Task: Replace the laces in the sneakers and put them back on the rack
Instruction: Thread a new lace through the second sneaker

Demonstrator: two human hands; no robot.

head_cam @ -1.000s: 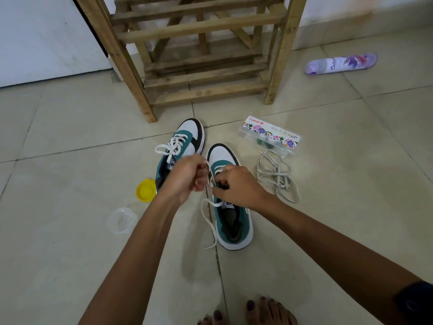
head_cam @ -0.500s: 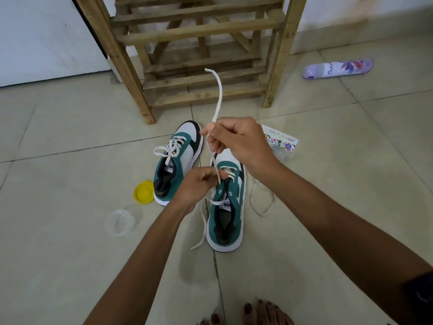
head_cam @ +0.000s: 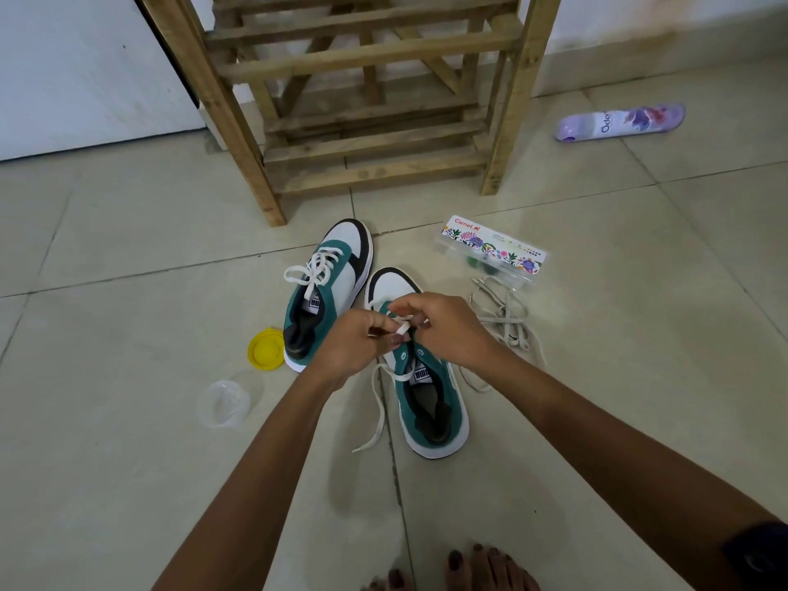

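Two green, white and black sneakers stand on the tiled floor. The left sneaker (head_cam: 326,287) has a white lace tied in a bow. Over the right sneaker (head_cam: 426,403) both hands meet. My left hand (head_cam: 356,345) and my right hand (head_cam: 447,326) pinch the white lace (head_cam: 402,327) above the eyelets. A loose end of that lace (head_cam: 375,415) trails on the floor left of the shoe. The wooden rack (head_cam: 362,100) stands just beyond the shoes with bare slats.
A heap of greyish old laces (head_cam: 503,322) lies right of the shoes, beside a clear Camel box (head_cam: 492,249). A yellow lid (head_cam: 266,349) and a clear plastic cup (head_cam: 224,403) lie to the left. A purple spray can (head_cam: 620,121) lies far right. My toes (head_cam: 464,569) show at the bottom.
My right hand, which had pulled the lace up high toward the rack, has come back down to the shoe. Both hands now pinch the lace together over the eyelets.
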